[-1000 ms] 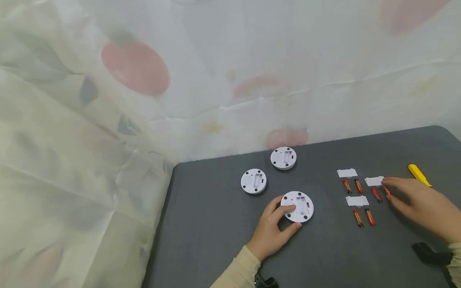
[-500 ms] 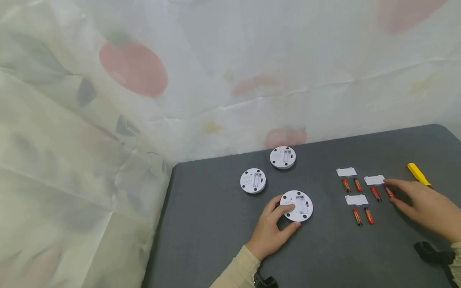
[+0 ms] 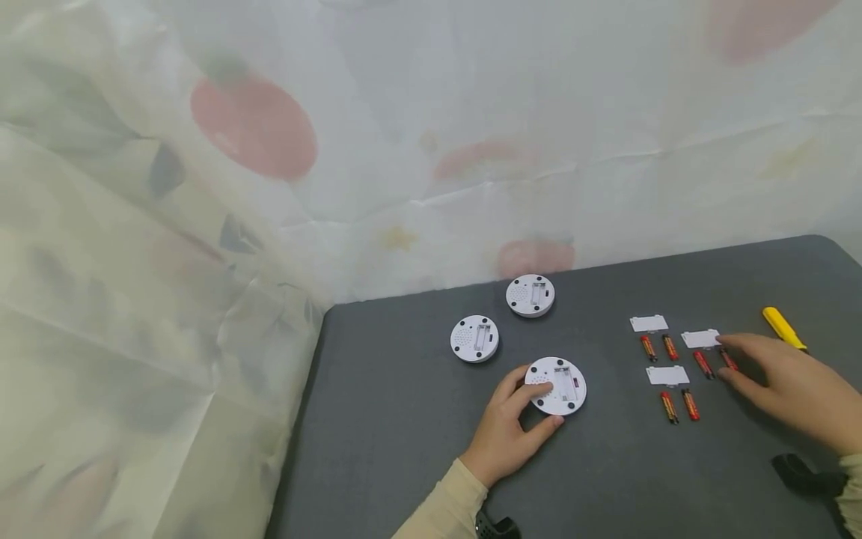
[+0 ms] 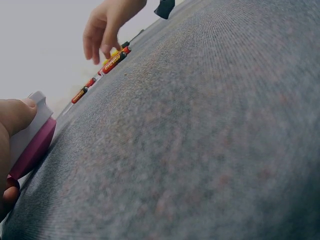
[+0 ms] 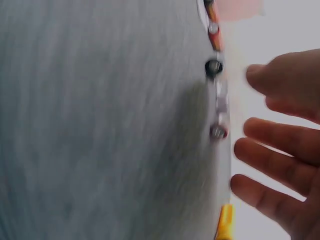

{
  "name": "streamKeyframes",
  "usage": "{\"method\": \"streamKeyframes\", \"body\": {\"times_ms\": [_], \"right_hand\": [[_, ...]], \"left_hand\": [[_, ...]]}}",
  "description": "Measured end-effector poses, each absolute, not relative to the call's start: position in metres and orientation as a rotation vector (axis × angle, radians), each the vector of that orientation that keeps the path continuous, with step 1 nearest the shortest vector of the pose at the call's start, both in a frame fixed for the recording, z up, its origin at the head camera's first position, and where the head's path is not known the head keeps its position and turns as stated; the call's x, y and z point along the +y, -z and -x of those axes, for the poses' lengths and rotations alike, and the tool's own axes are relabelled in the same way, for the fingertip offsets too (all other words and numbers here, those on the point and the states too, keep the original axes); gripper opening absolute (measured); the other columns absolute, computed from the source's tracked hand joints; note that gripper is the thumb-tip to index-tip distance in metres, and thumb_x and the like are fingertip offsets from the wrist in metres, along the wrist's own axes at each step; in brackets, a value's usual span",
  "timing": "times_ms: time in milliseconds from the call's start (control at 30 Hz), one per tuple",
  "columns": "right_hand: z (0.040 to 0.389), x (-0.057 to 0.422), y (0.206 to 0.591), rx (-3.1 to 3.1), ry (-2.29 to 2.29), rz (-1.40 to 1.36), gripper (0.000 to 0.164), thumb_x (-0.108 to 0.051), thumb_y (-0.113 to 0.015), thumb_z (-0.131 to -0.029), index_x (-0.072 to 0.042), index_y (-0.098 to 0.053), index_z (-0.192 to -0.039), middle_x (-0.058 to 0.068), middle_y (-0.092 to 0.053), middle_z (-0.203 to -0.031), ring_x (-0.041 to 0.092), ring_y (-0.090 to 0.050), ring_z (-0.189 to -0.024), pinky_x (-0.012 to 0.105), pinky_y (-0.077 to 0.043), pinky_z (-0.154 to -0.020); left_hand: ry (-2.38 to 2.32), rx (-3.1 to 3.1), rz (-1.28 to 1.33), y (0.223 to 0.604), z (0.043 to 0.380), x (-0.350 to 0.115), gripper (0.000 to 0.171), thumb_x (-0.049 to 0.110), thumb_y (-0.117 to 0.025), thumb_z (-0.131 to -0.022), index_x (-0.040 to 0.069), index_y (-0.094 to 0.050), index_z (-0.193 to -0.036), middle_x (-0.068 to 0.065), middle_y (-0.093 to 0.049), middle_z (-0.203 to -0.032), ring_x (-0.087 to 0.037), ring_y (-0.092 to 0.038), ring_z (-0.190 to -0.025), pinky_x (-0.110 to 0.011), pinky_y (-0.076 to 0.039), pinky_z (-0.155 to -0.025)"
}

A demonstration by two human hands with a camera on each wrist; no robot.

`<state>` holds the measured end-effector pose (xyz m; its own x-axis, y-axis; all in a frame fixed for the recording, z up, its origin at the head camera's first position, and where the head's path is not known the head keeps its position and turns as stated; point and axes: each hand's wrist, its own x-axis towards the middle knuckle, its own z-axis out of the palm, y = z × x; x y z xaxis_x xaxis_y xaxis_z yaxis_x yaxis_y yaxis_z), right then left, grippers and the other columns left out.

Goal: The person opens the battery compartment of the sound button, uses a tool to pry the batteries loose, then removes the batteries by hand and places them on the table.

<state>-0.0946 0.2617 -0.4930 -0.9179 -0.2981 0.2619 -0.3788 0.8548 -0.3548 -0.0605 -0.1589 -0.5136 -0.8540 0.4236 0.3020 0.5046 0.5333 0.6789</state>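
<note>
My left hand [image 3: 503,440] holds a round white device [image 3: 566,385] on the table, its index finger lying across the face. That face has speaker holes, dark feet and an uncovered battery bay. In the left wrist view the device shows a magenta underside, and the thumb [image 4: 22,112] presses its rim. Over at the right, my right hand [image 3: 784,383] hovers with fingers apart beside a red battery [image 3: 727,361]. The right wrist view shows a gap between those fingers and the batteries, with nothing held. A second red battery [image 3: 703,364] lies to the left.
Two similar white devices [image 3: 474,339] stand farther back. White battery covers [image 3: 649,323] lie among several red and black batteries [image 3: 669,406]. Beyond the right hand is a yellow-handled tool [image 3: 783,327]. A printed curtain [image 3: 417,135] hangs behind the grey table [image 3: 390,419].
The right battery has shifted slightly and shows more of its length. My right thumb has moved a little left, off the battery. The left hand and device stay put.
</note>
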Motion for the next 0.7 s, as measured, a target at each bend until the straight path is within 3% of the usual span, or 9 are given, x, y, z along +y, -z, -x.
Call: {"method": "streamKeyframes", "body": {"times_ms": [67, 133, 200, 267, 500, 700], "right_hand": [[0.093, 0.258, 0.49, -2.755, -0.622, -0.561, 0.057, -0.002, -0.095, -0.074, 0.01, -0.069, -0.123, 0.029, -0.073, -0.112, 0.044, -0.069, -0.1, 0.06, -0.056, -0.084], [0.091, 0.253, 0.487, -2.688, -0.664, -0.584, 0.056, 0.0, -0.094, -0.073, 0.005, -0.071, -0.124, 0.023, -0.074, -0.112, 0.035, -0.066, -0.1, 0.038, -0.055, -0.093], [0.089, 0.247, 0.485, -2.627, -0.705, -0.619, 0.055, 0.0, -0.094, -0.074, 0.001, -0.072, -0.125, 0.02, -0.075, -0.115, 0.033, -0.065, -0.103, 0.018, -0.044, -0.098], [0.088, 0.239, 0.484, -2.587, -0.745, -0.654, 0.056, 0.0, -0.094, -0.075, -0.002, -0.072, -0.127, 0.017, -0.074, -0.119, 0.032, -0.062, -0.106, 0.005, -0.028, -0.097], [0.088, 0.207, 0.484, -2.478, -0.812, -0.828, 0.067, -0.001, -0.096, -0.071, -0.003, -0.07, -0.133, 0.008, -0.073, -0.124, 0.019, -0.061, -0.108, 0.006, -0.03, -0.104], [0.088, 0.177, 0.482, -2.453, -0.86, -0.907, 0.074, -0.008, -0.099, -0.071, -0.002, -0.069, -0.138, 0.008, -0.073, -0.133, 0.028, -0.066, -0.118, 0.005, -0.02, -0.114]], "left_hand": [[1.23, -2.662, 0.81, 0.513, 0.06, -0.159, 0.045, 0.033, -0.083, -0.101, 0.02, -0.07, -0.141, 0.0, -0.047, -0.164, -0.016, -0.046, -0.151, -0.04, -0.042, -0.122], [1.231, -2.663, 0.809, 0.512, 0.06, -0.158, 0.045, 0.034, -0.083, -0.1, 0.02, -0.07, -0.142, 0.0, -0.047, -0.164, -0.016, -0.046, -0.151, -0.04, -0.041, -0.122], [1.232, -2.664, 0.81, 0.512, 0.06, -0.158, 0.046, 0.034, -0.083, -0.1, 0.02, -0.07, -0.142, 0.0, -0.047, -0.164, -0.016, -0.045, -0.151, -0.039, -0.041, -0.122], [1.231, -2.664, 0.81, 0.511, 0.06, -0.158, 0.046, 0.033, -0.083, -0.1, 0.02, -0.07, -0.142, 0.0, -0.047, -0.164, -0.016, -0.045, -0.151, -0.039, -0.041, -0.122], [1.218, -2.666, 0.81, 0.511, 0.059, -0.157, 0.045, 0.033, -0.083, -0.101, 0.019, -0.07, -0.142, -0.001, -0.048, -0.163, -0.017, -0.047, -0.15, -0.039, -0.041, -0.122], [1.216, -2.67, 0.799, 0.511, 0.058, -0.157, 0.046, 0.032, -0.084, -0.1, 0.019, -0.07, -0.142, -0.001, -0.048, -0.163, -0.017, -0.046, -0.15, -0.039, -0.042, -0.121]]}}
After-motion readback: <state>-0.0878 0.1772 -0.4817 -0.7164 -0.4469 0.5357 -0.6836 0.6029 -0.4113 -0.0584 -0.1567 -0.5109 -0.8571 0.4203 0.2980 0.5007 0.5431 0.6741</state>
